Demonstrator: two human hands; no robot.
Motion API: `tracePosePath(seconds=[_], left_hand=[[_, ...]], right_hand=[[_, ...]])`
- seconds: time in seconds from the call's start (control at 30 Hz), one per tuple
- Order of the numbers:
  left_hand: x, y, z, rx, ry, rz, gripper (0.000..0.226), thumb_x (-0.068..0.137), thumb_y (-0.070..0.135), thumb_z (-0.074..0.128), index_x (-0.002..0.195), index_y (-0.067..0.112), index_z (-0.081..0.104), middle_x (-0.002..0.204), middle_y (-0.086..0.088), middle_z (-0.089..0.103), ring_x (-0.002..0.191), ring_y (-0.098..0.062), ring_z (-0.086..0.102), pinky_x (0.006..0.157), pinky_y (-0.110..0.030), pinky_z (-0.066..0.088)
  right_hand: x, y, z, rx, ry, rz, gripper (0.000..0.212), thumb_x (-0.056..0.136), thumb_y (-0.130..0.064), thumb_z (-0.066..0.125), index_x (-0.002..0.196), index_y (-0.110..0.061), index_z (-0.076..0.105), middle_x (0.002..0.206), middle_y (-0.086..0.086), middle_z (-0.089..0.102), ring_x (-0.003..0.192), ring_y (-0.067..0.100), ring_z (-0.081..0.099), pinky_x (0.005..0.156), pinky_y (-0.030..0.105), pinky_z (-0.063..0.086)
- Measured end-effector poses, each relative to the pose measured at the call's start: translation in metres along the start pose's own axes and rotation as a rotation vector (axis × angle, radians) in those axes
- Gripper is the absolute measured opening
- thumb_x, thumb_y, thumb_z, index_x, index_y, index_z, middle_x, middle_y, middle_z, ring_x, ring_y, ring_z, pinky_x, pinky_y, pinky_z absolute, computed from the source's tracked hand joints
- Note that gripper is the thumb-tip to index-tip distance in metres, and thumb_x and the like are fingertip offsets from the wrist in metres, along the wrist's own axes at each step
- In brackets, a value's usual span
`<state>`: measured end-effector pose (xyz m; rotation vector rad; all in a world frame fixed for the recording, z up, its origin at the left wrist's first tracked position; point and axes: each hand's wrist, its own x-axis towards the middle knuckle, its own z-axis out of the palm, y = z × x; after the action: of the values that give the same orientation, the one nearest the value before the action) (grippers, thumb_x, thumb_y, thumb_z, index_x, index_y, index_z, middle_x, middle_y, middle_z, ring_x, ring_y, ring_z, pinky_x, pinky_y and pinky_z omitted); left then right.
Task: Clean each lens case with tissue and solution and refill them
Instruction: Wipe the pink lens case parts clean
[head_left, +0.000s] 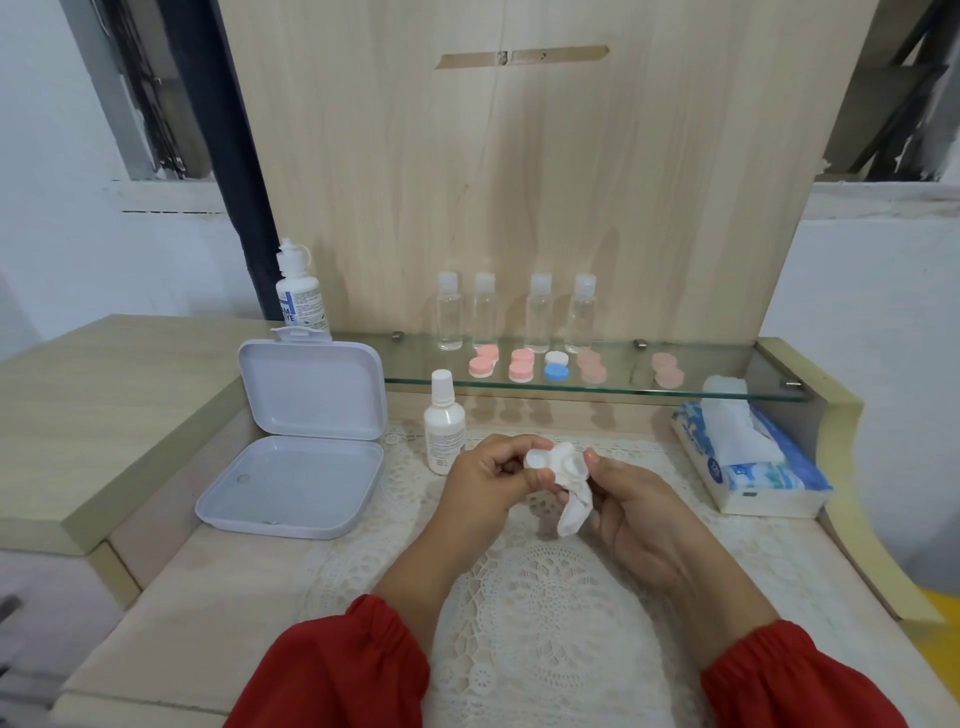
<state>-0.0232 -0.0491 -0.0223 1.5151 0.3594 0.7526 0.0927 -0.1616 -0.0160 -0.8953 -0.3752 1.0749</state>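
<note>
My left hand (485, 480) pinches a white open lens case (540, 458) above the lace mat. My right hand (631, 512) holds a crumpled white tissue (571, 506) and presses it into the case's right cup. A white solution bottle (443, 423) stands upright just left of my left hand. On the glass shelf (727, 392) lie pink lens cases (483, 362), another pink one (521, 365), a white and blue case (556, 366) and paler pink cases (592, 365).
An open white plastic box (298, 475) sits at the left, with a larger bottle (301, 291) behind it. Several small clear bottles (514, 312) stand at the back of the shelf. A tissue pack (753, 467) lies at the right. A wooden panel (519, 182) rises behind.
</note>
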Motion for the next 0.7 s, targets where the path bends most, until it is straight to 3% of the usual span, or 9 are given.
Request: tracePosePath(seconds=[0.1,0.23,0.3,0.43,0.53,0.63,0.7], left_hand=[[0.0008,-0.0005,0.0006,0.052,0.010,0.012,0.027,0.080,-0.004,0.070,0.099,0.015,0.072,0.102,-0.015,0.061,0.087,-0.017,0.061,0.076,-0.018,0.052],[0.0005,-0.0010,0.0006,0.048,-0.011,0.010,0.028,0.078,-0.004,0.072,0.097,0.016,0.073,0.096,-0.009,0.058,0.081,-0.010,0.059,0.078,-0.022,0.054],[0.0009,-0.0018,-0.0007,0.030,-0.016,-0.012,0.027,0.078,-0.003,0.073,0.098,0.015,0.074,0.105,-0.012,0.061,0.091,-0.019,0.065,0.084,-0.029,0.056],[0.0005,-0.0014,-0.0021,-0.007,-0.040,-0.042,0.026,0.079,-0.004,0.071,0.100,0.013,0.073,0.110,-0.012,0.068,0.100,-0.024,0.067,0.086,-0.033,0.056],[-0.0003,-0.0010,-0.0017,-0.027,-0.042,-0.044,0.028,0.079,-0.005,0.070,0.097,0.015,0.073,0.100,-0.009,0.072,0.094,-0.018,0.069,0.084,-0.028,0.056],[-0.0002,-0.0009,-0.0012,-0.027,-0.021,-0.056,0.027,0.079,-0.005,0.070,0.098,0.014,0.072,0.096,-0.009,0.073,0.088,-0.016,0.070,0.079,-0.024,0.055],[0.0003,-0.0005,-0.0015,-0.022,0.004,-0.062,0.027,0.080,-0.005,0.070,0.099,0.014,0.071,0.093,-0.007,0.073,0.086,-0.014,0.069,0.078,-0.024,0.056]], right_hand=[[0.0017,-0.0008,-0.0017,-0.024,0.113,-0.092,0.031,0.073,-0.011,0.063,0.097,0.008,0.065,0.094,0.025,0.070,0.075,0.028,0.069,0.055,0.030,0.058],[0.0029,0.0002,-0.0024,0.019,0.034,0.032,0.042,0.083,-0.018,0.055,0.115,0.009,0.058,0.113,0.028,0.065,0.092,0.030,0.068,0.079,0.037,0.059],[0.0017,0.0002,-0.0021,0.036,-0.027,0.122,0.044,0.088,-0.022,0.049,0.119,0.008,0.056,0.119,0.028,0.062,0.097,0.032,0.066,0.086,0.042,0.054],[0.0003,-0.0001,-0.0021,0.000,-0.072,0.107,0.037,0.099,-0.020,0.039,0.121,0.005,0.056,0.118,0.027,0.064,0.097,0.031,0.068,0.080,0.042,0.059],[0.0017,0.0014,0.0000,-0.085,0.042,0.006,0.023,0.098,-0.013,0.045,0.114,-0.001,0.056,0.100,0.020,0.071,0.081,0.027,0.070,0.067,0.038,0.060],[0.0025,0.0041,-0.0012,-0.206,0.144,-0.068,0.023,0.093,-0.013,0.055,0.115,-0.007,0.054,0.089,0.017,0.070,0.075,0.027,0.068,0.074,0.045,0.055],[0.0020,0.0074,-0.0006,-0.267,0.128,-0.109,0.025,0.092,-0.015,0.057,0.116,-0.012,0.056,0.091,0.019,0.070,0.079,0.029,0.067,0.083,0.050,0.052]])
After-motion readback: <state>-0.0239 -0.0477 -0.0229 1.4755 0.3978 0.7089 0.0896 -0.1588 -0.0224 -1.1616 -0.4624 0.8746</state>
